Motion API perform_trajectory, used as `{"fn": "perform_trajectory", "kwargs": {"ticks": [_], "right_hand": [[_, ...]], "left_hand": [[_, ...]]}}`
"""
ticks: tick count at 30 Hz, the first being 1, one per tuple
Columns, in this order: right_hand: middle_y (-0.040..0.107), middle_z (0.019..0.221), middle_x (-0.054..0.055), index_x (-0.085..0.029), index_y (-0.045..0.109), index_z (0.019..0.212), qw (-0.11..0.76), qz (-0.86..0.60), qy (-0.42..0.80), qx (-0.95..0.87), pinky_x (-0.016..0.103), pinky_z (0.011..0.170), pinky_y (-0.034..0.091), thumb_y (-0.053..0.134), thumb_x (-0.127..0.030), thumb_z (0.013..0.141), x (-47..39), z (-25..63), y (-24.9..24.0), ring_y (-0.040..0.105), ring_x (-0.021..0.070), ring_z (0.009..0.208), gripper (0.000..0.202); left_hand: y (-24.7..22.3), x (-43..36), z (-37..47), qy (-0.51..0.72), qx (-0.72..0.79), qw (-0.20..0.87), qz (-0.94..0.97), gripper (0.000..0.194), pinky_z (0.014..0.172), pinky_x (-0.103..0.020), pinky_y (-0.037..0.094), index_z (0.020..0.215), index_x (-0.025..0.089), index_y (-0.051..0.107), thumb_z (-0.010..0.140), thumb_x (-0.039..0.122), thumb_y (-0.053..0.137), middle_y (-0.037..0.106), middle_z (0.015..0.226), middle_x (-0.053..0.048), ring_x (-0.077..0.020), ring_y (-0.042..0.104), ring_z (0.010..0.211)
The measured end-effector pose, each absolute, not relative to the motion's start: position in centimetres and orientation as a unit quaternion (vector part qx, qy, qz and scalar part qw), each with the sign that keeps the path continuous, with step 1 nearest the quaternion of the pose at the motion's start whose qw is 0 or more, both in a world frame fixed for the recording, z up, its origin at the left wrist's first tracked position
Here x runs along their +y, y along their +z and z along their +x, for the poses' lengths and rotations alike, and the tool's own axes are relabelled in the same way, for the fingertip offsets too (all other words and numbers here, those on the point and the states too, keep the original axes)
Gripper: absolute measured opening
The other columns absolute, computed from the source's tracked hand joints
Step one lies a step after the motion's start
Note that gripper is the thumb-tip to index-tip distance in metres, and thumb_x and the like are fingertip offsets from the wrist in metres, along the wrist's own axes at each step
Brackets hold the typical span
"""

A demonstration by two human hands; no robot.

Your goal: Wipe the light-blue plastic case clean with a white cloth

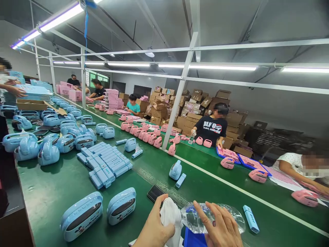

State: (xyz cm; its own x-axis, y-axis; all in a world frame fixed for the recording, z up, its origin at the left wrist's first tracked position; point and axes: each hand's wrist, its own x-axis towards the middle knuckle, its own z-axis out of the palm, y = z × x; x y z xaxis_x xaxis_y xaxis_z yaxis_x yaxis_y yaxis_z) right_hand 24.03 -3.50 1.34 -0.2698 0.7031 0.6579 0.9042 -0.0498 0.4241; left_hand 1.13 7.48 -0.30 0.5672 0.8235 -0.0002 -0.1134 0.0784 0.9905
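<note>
My right hand (223, 226) grips a clear plastic water bottle (205, 216) lying sideways over the green belt. My left hand (154, 227) holds a white cloth (170, 216) pressed around the bottle's neck end. A black phone (155, 193) lies on the belt just beyond my left hand. Two light blue speakers (97, 212) lie to the left of my hands. A small blue stick-shaped piece (251, 219) lies to the right of the bottle.
Many blue speakers (48, 144) and a block of blue stick pieces (105, 163) cover the near belt (64, 192). Pink speakers (144, 132) line the far side, where several people work. A white frame post (177, 99) rises mid-belt. Cardboard boxes (190, 106) are stacked behind.
</note>
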Motion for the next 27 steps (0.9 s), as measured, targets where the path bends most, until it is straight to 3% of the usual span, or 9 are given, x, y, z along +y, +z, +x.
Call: {"fn": "perform_trajectory", "kwargs": {"ticks": [8,13,16,20,24,27], "right_hand": [[0.056,0.136,0.017,-0.036,0.013,0.167,0.132,-0.602,-0.416,-0.669,0.065,0.106,0.048,0.049,0.017,0.081,-3.6,24.2,1.3,0.056,0.0398,0.126,0.108],[0.052,0.141,0.012,-0.04,0.021,0.165,0.194,-0.627,-0.338,-0.674,0.063,0.11,0.045,0.045,0.013,0.08,-3.6,24.0,0.3,0.051,0.0361,0.131,0.103],[0.053,0.144,0.006,-0.044,0.031,0.16,0.291,-0.657,-0.213,-0.662,0.061,0.112,0.044,0.046,0.001,0.087,-3.4,23.3,0.4,0.048,0.031,0.135,0.087],[0.057,0.149,0.0,-0.044,0.045,0.15,0.478,-0.676,0.025,-0.561,0.061,0.12,0.036,0.065,-0.03,0.089,-1.7,22.8,1.4,0.05,0.0299,0.138,0.066],[0.067,0.135,0.008,-0.028,0.041,0.149,0.582,-0.668,0.113,-0.45,0.053,0.113,0.046,0.072,-0.051,0.085,1.1,23.0,1.2,0.064,0.0299,0.123,0.075],[0.072,0.127,0.013,-0.021,0.038,0.147,0.624,-0.65,0.143,-0.408,0.049,0.106,0.053,0.073,-0.056,0.083,2.9,23.2,-0.5,0.069,0.0308,0.117,0.081]], "left_hand": [[0.9,7.3,0.8,0.34,0.301,0.666,0.592,0.088,0.081,-0.033,0.048,0.143,0.015,0.036,0.059,0.019,0.062,0.071,0.101,-0.006,-0.0218,0.062,0.084],[1.6,6.9,0.9,0.358,0.287,0.681,0.571,0.087,0.084,-0.034,0.05,0.142,0.013,0.038,0.059,0.021,0.065,0.072,0.109,-0.009,-0.0226,0.063,0.088],[1.8,6.6,1.0,0.377,0.275,0.702,0.538,0.086,0.089,-0.032,0.051,0.141,0.015,0.041,0.06,0.021,0.07,0.074,0.112,-0.008,-0.0237,0.066,0.096],[1.4,6.9,0.4,0.385,0.272,0.707,0.528,0.091,0.086,-0.033,0.051,0.144,0.016,0.039,0.061,0.024,0.074,0.074,0.112,-0.009,-0.0229,0.065,0.091],[0.3,7.6,-1.3,0.406,0.277,0.674,0.551,0.097,0.095,-0.037,0.05,0.147,0.015,0.04,0.063,0.04,0.082,0.07,0.128,-0.015,-0.0288,0.068,0.105],[-0.8,7.8,-3.1,0.423,0.293,0.647,0.563,0.106,0.102,-0.041,0.05,0.148,0.015,0.041,0.063,0.059,0.086,0.065,0.14,-0.019,-0.0352,0.068,0.115]]}}
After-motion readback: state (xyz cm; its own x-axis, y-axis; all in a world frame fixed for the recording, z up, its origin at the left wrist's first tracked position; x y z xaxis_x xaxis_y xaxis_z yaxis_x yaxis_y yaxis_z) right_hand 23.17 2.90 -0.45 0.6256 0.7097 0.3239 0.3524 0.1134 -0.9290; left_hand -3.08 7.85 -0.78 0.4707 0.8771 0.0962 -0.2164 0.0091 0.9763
